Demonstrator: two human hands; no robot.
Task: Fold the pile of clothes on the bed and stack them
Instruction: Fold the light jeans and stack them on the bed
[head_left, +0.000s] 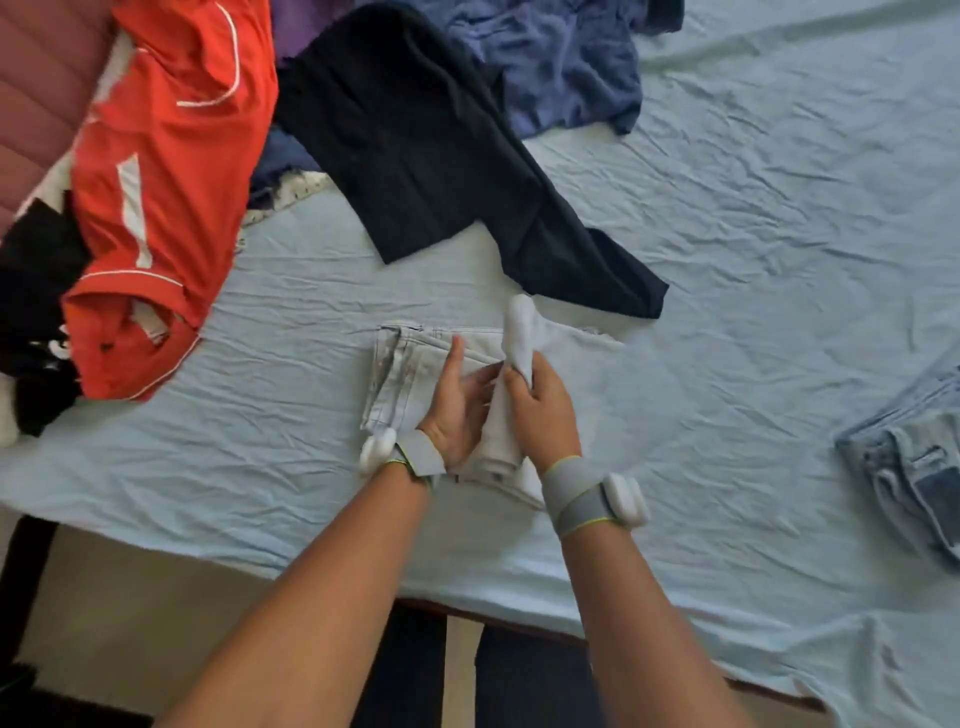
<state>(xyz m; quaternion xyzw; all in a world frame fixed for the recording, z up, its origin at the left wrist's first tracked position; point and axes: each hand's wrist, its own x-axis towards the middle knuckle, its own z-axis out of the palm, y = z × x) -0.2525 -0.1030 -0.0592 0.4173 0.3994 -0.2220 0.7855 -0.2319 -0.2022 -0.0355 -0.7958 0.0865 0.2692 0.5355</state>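
Unfolded pile (171, 171) up-left of hands; left hand (457, 405), fingers straight, presses pale folded jeans (410, 374) flat, while beside it right hand (545, 410) pinches their white pocket lining (521, 332), likely to tuck it.

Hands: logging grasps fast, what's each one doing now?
Left hand: open, fingers straight against the pale folded jeans.
Right hand: pinching the white sock.
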